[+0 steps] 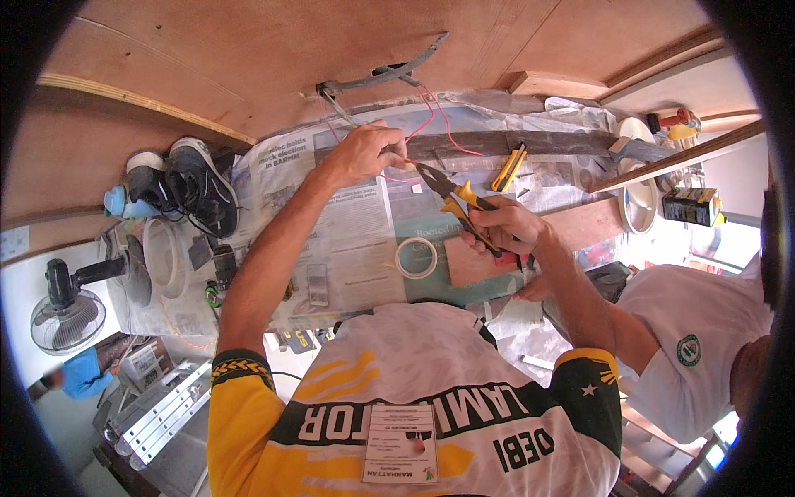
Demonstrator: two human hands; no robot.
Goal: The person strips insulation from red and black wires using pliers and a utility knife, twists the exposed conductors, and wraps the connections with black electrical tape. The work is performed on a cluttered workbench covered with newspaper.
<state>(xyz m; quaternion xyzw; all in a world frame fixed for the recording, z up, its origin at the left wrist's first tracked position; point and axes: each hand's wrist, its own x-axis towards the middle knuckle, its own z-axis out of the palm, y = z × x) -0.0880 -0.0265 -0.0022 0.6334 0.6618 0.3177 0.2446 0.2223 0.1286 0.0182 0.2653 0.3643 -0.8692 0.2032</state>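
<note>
My left hand (370, 152) is closed, its thumb and fingers pinching the end of a thin red wire. Combination pliers (448, 187) with yellow and black handles are in my right hand (507, 224), fingers wrapped round the grips. The pliers' jaws point up and left, close to my left fingertips; whether they touch the wire I cannot tell. Other red wires (450, 124) run from grey conduit (389, 80) at a hole in the wooden panel. Just right of the pliers lies a yellow and black utility knife (509, 167).
Newspaper (286, 199) covers the work surface. On it lie a tape roll (416, 258) and a wooden board (571, 232). Shoes (199, 186) stand at left, a drill (677, 122) at far right. A co-worker in a white shirt (687, 331) is close on my right.
</note>
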